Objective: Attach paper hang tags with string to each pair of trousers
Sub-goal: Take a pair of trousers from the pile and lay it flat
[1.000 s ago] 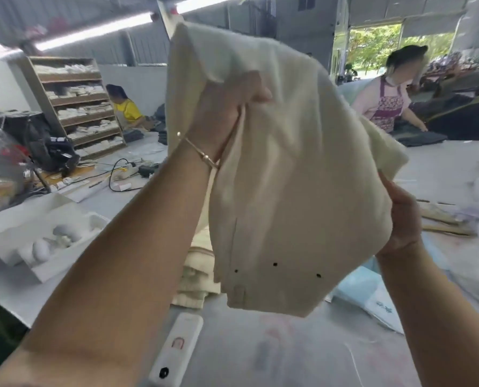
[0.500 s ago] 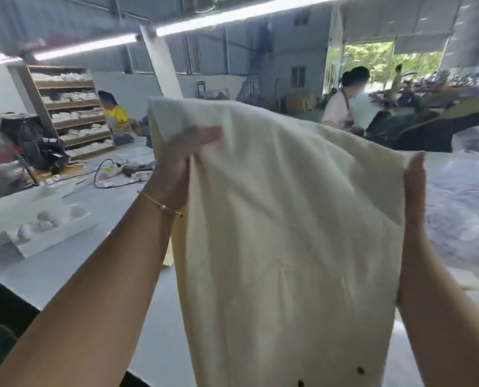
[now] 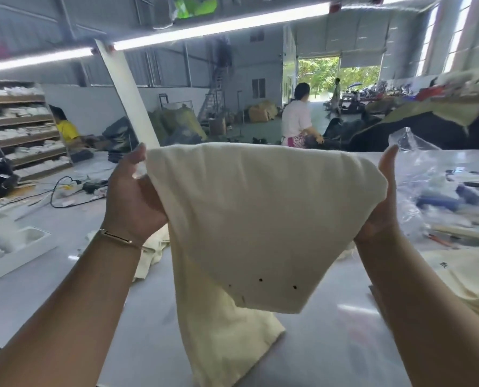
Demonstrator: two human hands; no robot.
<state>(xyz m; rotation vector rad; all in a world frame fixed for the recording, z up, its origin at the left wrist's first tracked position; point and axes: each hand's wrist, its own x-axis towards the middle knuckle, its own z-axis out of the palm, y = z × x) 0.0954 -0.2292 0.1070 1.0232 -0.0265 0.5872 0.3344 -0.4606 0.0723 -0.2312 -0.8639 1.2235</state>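
A cream pair of trousers (image 3: 260,219) hangs folded in the air above the white table (image 3: 65,303). My left hand (image 3: 133,199) grips its upper left edge, thumb up behind the cloth. My right hand (image 3: 380,202) grips the upper right edge. The fabric droops between both hands, and a lower flap shows three small black dots. The bottom end touches the table. No hang tag or string is visible on these trousers.
More cream garments (image 3: 461,277) lie at the right, with another cream piece (image 3: 154,247) behind my left wrist. Clear plastic bags (image 3: 428,174) and clutter lie at the far right. A white tray (image 3: 15,247) sits at the left. Shelves (image 3: 23,129) and people stand beyond.
Both hands have lowered the trousers from face height, and the cloth now folds over between them. The view has swung to the right across the hall.
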